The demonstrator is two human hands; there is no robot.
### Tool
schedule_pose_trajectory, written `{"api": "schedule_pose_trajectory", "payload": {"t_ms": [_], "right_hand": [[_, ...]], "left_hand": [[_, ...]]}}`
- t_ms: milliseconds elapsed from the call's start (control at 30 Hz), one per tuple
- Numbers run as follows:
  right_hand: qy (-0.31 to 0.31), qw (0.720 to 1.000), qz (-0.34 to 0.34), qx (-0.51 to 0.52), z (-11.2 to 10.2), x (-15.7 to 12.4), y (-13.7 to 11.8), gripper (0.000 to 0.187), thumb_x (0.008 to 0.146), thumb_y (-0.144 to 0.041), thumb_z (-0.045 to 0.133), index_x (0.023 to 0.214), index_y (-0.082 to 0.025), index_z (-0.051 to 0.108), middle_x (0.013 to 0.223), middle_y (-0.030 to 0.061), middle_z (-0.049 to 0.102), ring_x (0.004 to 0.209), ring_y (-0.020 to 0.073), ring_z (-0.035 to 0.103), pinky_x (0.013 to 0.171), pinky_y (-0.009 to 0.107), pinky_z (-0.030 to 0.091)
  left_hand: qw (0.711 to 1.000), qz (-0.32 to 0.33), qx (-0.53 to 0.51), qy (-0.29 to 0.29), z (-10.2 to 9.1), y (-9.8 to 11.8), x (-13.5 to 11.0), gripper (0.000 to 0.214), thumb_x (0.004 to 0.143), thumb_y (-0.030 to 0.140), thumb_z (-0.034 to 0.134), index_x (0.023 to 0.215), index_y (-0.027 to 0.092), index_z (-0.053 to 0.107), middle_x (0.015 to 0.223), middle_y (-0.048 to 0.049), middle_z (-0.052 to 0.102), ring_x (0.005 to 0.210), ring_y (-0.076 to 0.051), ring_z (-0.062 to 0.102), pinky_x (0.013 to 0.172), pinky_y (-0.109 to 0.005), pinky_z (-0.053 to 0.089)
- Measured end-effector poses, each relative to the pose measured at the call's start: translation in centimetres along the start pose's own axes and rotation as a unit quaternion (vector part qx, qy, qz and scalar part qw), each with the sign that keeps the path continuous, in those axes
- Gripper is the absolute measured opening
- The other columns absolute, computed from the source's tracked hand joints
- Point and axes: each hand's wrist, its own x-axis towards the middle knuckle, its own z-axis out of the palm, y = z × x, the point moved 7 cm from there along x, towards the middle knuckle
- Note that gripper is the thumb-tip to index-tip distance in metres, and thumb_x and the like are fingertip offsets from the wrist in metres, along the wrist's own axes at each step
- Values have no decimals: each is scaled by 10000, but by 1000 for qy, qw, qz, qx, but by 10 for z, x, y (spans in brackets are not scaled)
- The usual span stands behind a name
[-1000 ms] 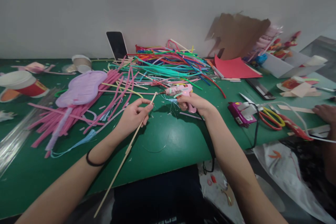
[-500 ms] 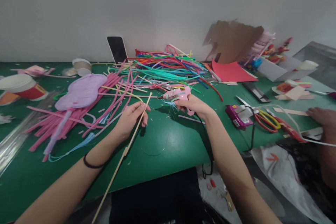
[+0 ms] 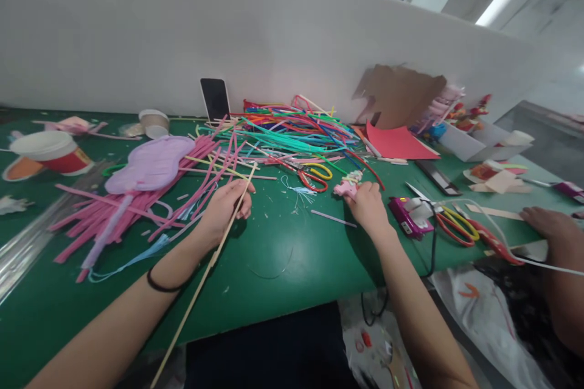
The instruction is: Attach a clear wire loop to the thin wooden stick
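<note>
My left hand [image 3: 224,206] is closed in a pinch round a long thin wooden stick [image 3: 201,282] that runs from the table back toward me. My right hand [image 3: 368,209] rests on the green table [image 3: 296,255] right of centre, fingers closed on a small pink glue gun [image 3: 347,185] that lies low on the table. Its black cord drops over the front edge. Red and yellow scissors [image 3: 314,176] lie just left of the glue gun, beside a light blue tassel [image 3: 298,188].
A heap of coloured straws [image 3: 296,127], pink straws [image 3: 137,200], a lilac cut-out [image 3: 152,161], a phone [image 3: 215,99] and a paper cup [image 3: 50,152] fill the back and left. A purple glue gun [image 3: 408,216], more scissors [image 3: 460,225] and another person's hand [image 3: 542,222] are at the right.
My right hand has carried the pink glue gun rightward and down onto the table, uncovering the red and yellow scissors. The left hand keeps its hold on the stick. The view has tilted up.
</note>
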Motion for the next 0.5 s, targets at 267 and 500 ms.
{"api": "schedule_pose_trajectory", "payload": {"t_ms": [267, 500], "right_hand": [[9, 999, 4, -43, -17, -4, -6, 506, 891, -450, 617, 1145, -16, 564, 1159, 304, 568, 1116, 438, 537, 826, 461, 468], [-115, 940, -257, 191, -16, -14, -118, 163, 928, -269, 575, 996, -153, 667, 1037, 114, 696, 1020, 227, 627, 899, 306, 447]], "left_hand": [[997, 61, -16, 54, -10, 31, 2, 190, 928, 340, 508, 846, 178, 563, 460, 62, 468, 388, -80, 357, 452, -209, 400], [981, 173, -66, 58, 6, 121, 9, 204, 927, 344, 590, 793, 192, 571, 483, 49, 470, 394, -71, 384, 401, -185, 341]]}}
